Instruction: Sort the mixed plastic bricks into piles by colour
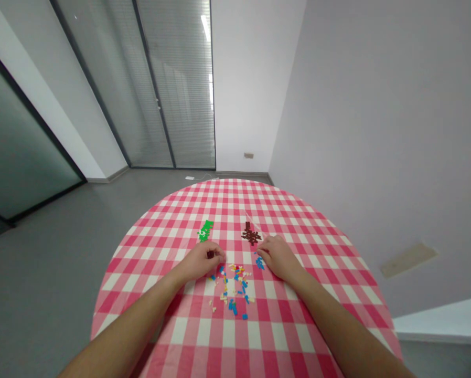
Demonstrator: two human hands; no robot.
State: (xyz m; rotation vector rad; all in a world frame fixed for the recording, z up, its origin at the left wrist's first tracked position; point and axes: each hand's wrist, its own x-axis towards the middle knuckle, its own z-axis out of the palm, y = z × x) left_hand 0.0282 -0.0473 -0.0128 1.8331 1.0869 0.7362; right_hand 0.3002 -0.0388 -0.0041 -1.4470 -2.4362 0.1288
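A scatter of small mixed bricks [235, 289], blue, yellow, white and red, lies on the red-and-white checked tablecloth [227, 341] between my hands. My left hand [202, 261] rests at the scatter's upper left with its fingers curled in a pinch; what they hold is too small to name. My right hand [277, 255] rests at the upper right, fingers curled down onto the cloth beside some blue bricks [259, 262]. A small heap of green bricks [205, 230] lies beyond my left hand. A heap of dark brown bricks [250, 234] lies just beyond my right hand.
The round table stands in a bare room with a grey floor [62, 252]. Glass partitions with blinds [157, 84] are at the back left. A plain wall [377, 131] runs along the right. A white cable or charger [190, 178] lies on the floor behind the table.
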